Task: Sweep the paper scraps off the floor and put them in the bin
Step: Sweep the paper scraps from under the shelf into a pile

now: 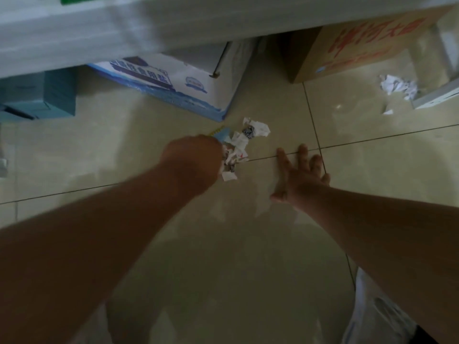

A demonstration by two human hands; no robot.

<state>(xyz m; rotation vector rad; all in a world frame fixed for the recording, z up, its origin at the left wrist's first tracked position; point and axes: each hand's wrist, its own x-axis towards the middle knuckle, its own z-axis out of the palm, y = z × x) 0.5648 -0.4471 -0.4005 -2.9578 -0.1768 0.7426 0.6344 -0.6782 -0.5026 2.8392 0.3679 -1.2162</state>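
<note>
A cluster of crumpled white paper scraps (244, 140) lies on the beige tiled floor near the middle of the view. My left hand (193, 162) is closed over the left side of this cluster, with scraps poking out from under its fingers. My right hand (301, 175) hovers to the right of the cluster, fingers spread, holding nothing. A second pile of white scraps (397, 86) lies at the far right beside a cardboard box. No bin and no broom are in view.
A white and blue printed box (173, 83) stands just behind the near scraps. A brown cardboard box (360, 45) with red lettering sits at the back right. A teal box (42, 95) is at the left under a white shelf edge (149, 26).
</note>
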